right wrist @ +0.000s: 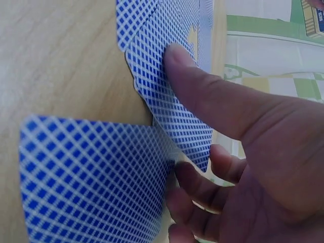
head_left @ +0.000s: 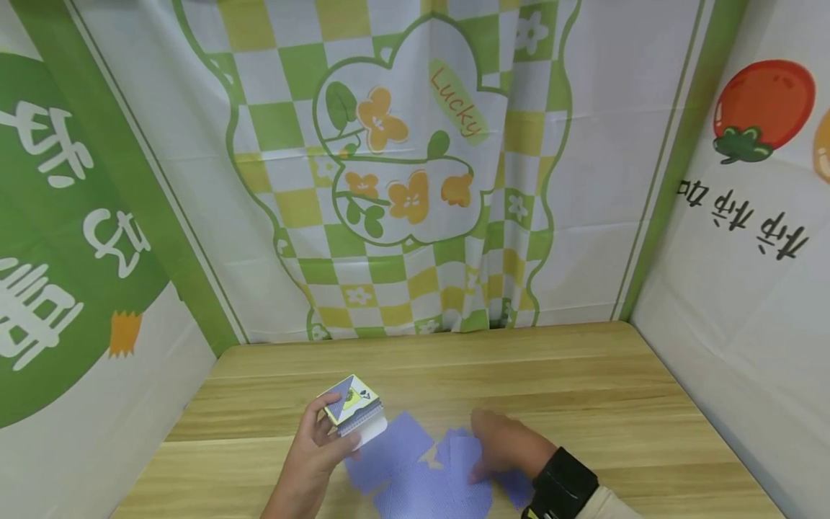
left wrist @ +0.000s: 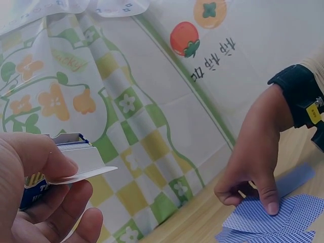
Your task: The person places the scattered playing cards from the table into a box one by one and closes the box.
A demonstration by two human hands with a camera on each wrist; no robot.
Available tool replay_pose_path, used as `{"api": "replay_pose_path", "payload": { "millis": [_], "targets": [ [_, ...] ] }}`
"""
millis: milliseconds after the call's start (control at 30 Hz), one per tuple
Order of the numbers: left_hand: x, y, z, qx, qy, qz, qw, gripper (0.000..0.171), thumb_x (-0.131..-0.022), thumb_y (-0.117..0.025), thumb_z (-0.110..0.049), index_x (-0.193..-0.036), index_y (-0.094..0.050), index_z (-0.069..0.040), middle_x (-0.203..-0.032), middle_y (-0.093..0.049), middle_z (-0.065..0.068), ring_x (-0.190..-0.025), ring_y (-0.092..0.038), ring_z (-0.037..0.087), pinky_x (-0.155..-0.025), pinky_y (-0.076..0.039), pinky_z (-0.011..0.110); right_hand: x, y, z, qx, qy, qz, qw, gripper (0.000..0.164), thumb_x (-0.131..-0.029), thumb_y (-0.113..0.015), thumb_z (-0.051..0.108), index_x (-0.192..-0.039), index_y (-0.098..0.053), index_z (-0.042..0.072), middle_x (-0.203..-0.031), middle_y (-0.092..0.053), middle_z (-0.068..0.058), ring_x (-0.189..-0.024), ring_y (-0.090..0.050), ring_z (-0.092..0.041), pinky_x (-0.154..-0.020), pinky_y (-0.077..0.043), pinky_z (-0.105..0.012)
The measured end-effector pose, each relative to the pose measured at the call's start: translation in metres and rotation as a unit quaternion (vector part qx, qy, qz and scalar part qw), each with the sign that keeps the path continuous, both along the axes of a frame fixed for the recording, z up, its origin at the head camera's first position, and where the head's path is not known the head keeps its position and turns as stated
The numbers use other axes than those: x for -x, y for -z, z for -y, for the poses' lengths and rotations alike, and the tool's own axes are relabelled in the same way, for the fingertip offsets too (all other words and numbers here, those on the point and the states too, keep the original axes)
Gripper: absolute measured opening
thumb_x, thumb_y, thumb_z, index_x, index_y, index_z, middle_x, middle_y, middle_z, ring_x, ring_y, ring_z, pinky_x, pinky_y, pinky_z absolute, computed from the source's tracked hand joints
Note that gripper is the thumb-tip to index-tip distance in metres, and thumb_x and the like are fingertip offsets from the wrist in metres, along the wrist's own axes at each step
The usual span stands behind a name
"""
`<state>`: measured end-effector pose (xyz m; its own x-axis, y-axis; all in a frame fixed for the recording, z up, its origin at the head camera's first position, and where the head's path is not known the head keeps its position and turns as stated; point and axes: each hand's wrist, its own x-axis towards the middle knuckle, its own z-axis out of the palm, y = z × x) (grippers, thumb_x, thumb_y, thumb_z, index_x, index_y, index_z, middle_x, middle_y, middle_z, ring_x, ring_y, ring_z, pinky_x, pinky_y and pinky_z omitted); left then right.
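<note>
My left hand [head_left: 308,458] grips an opened playing card box [head_left: 349,398] above the table, fingers and thumb on its sides. Its white flap [left wrist: 96,173] sticks out under the thumb, and cards show inside the mouth. Below and to the right, blue-backed playing cards [head_left: 421,497] lie face down in a loose, overlapping spread. My right hand [head_left: 509,443] is at the spread's right side. In the right wrist view, its thumb lies on top of a playing card [right wrist: 177,111] and the curled fingers are at that card's edge. Another card [right wrist: 91,177] lies apart, nearer the camera.
The wooden table [head_left: 551,375] carries the cards. Behind it hangs a green and yellow checked cloth [head_left: 402,281], with printed white cloth walls [head_left: 739,324] on both sides. A black band [head_left: 564,483] circles the right wrist.
</note>
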<state>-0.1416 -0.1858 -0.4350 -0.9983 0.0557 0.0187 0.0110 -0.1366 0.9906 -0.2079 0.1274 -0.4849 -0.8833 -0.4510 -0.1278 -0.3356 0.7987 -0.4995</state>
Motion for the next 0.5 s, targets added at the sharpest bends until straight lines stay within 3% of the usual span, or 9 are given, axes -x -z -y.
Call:
{"api": "replay_pose_path", "payload": {
  "millis": [133, 267, 500],
  "targets": [
    [-0.0001, 0.0005, 0.0000, 0.001, -0.001, 0.000, 1.0000, 0.075, -0.086, -0.066, 0.005, -0.146, -0.026, -0.014, -0.136, -0.043, 0.020, -0.107, -0.056, 0.028, -0.075, -0.057, 0.033, -0.0001, 0.0006, -0.0024, 0.059, 0.007, 0.028, 0.998, 0.059, -0.061, -0.096, 0.020, -0.097, -0.051, 0.006, -0.080, -0.050, -0.002, -0.070, -0.047, -0.019, -0.058, -0.042, -0.032],
    [0.0000, 0.0013, -0.0001, 0.001, -0.002, -0.001, 1.0000, 0.075, -0.086, -0.066, 0.005, -0.146, -0.026, -0.013, -0.136, -0.043, 0.020, -0.106, -0.056, 0.028, -0.076, -0.057, 0.033, 0.0002, -0.0007, -0.0030, 0.085, 0.014, 0.048, 0.995, 0.054, -0.065, -0.093, 0.015, -0.096, -0.050, 0.007, -0.079, -0.049, -0.003, -0.067, -0.048, -0.019, -0.054, -0.040, -0.031],
    [0.0009, 0.0026, -0.0005, 0.000, -0.001, -0.003, 1.0000, 0.075, -0.086, -0.066, 0.005, -0.146, -0.026, -0.013, -0.136, -0.043, 0.019, -0.106, -0.056, 0.028, -0.076, -0.057, 0.033, 0.0070, 0.0003, -0.0030, 0.114, 0.017, 0.018, 0.993, 0.044, -0.074, -0.087, 0.009, -0.096, -0.048, 0.009, -0.082, -0.051, -0.004, -0.068, -0.051, -0.019, -0.054, -0.044, -0.031]
  ]
}}
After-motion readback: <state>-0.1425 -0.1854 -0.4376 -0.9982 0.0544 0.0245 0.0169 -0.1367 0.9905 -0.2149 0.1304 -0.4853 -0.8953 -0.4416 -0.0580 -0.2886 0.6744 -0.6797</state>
